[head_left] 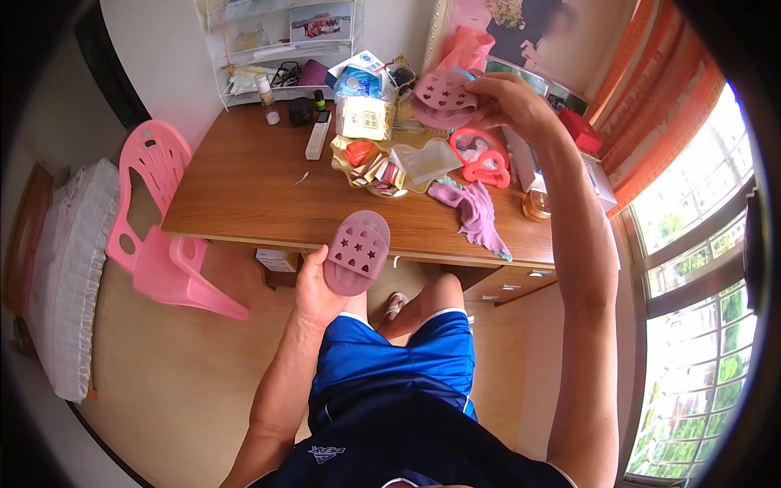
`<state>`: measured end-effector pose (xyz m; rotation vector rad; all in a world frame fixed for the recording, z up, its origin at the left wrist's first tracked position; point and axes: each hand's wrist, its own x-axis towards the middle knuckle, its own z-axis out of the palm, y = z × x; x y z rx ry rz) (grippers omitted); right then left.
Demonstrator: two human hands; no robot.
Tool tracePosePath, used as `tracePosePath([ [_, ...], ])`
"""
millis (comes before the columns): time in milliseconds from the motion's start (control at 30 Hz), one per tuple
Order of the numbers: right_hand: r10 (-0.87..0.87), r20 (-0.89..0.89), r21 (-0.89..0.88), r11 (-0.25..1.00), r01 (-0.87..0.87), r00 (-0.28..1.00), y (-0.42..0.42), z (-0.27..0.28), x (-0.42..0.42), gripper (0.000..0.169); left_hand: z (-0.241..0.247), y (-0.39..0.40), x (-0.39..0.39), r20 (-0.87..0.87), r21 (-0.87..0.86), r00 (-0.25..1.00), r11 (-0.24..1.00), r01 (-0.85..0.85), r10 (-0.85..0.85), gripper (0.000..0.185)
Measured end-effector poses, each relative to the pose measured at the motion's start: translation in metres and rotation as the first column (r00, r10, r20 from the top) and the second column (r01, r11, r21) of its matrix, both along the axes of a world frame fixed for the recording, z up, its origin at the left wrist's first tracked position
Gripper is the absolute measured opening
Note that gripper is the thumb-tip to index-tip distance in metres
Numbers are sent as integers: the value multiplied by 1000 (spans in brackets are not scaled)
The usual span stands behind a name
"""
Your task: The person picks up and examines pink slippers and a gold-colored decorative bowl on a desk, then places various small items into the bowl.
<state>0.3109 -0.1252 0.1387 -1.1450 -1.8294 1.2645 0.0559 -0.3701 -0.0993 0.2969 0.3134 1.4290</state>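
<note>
A pink slipper (357,253) with star and heart cut-outs rests in my left hand (318,287), just off the front edge of the wooden desk (256,195). My right hand (509,104) is raised over the back right of the desk and grips a matching pink slipper (444,99) by its edge. Below that slipper lie a red-framed mirror or photo frame (479,146) and a gold dish (348,168) with small packets. A crumpled purple cloth (473,210) lies near the desk's front edge.
A tissue pack (364,118), a white box (318,135) and small bottles (266,91) stand towards the back. An amber jar (536,205) is at the right, below a red box (581,131). A pink plastic chair (165,262) stands left of the desk; a barred window (695,366) is at right.
</note>
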Motion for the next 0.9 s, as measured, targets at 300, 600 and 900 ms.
tracePosePath([
  [300,-40,260,151,989,0,965,0,-3,-20,37,-4,2,-7,106,-1,994,1000,-20,20,47],
  [600,-280,-11,435,863,257,960,-55,-20,-5,44,-7,7,-3,172,72,985,997,3,-16,43],
  [900,-224,13,333,920,207,974,-138,-150,-4,25,-6,12,-1,83,29,996,999,-30,28,39],
])
